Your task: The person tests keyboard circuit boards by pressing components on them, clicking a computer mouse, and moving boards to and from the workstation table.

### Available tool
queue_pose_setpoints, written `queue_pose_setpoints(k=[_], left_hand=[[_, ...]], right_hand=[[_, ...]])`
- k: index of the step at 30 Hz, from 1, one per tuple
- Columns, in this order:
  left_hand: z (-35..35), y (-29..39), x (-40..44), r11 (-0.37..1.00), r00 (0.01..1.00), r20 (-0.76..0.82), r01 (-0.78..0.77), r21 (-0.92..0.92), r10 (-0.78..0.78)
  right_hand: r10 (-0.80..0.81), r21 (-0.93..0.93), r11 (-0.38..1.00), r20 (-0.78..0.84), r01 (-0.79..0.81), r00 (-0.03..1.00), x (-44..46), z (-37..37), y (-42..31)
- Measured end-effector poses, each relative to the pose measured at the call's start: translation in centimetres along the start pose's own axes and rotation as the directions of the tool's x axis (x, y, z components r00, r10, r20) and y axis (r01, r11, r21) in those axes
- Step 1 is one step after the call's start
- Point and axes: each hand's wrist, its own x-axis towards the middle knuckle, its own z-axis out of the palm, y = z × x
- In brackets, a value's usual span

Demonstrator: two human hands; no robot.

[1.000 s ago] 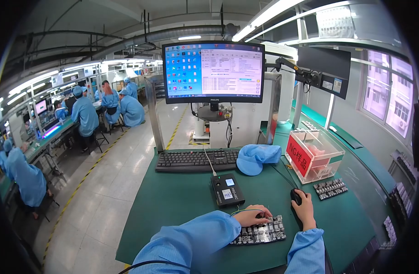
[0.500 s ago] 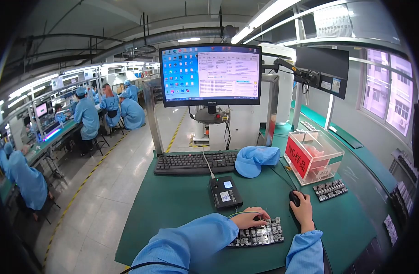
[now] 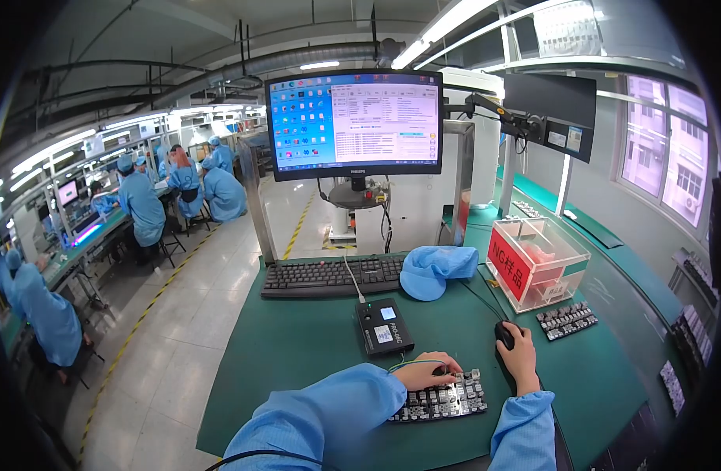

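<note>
My left hand rests on the top edge of a panel of small circuit boards lying on the green mat. Its fingers are curled round something small and dark that I cannot make out. Thin green and yellow wires run beside that hand towards a black box marked PRO-66C, which has a small lit screen. A black computer mouse is under my right hand, whose fingers wrap over it. Both forearms are in blue sleeves.
Behind the box lie a black keyboard and a blue cap. A lit monitor stands beyond. To the right are a clear bin with a red label and another board panel. Several people in blue work at left.
The whole view has shifted slightly. Both hands keep their places, the left at the board panel and the right on the mouse.
</note>
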Motion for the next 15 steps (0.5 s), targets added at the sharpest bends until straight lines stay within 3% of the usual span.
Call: queue_pose_setpoints(k=[15], left_hand=[[0.31,-0.52,0.11,1.000,1.000,-0.005,-0.003,0.026,0.004]], right_hand=[[0.009,0.038,0.999,0.008,-0.009,1.000,0.08,0.29,0.40]])
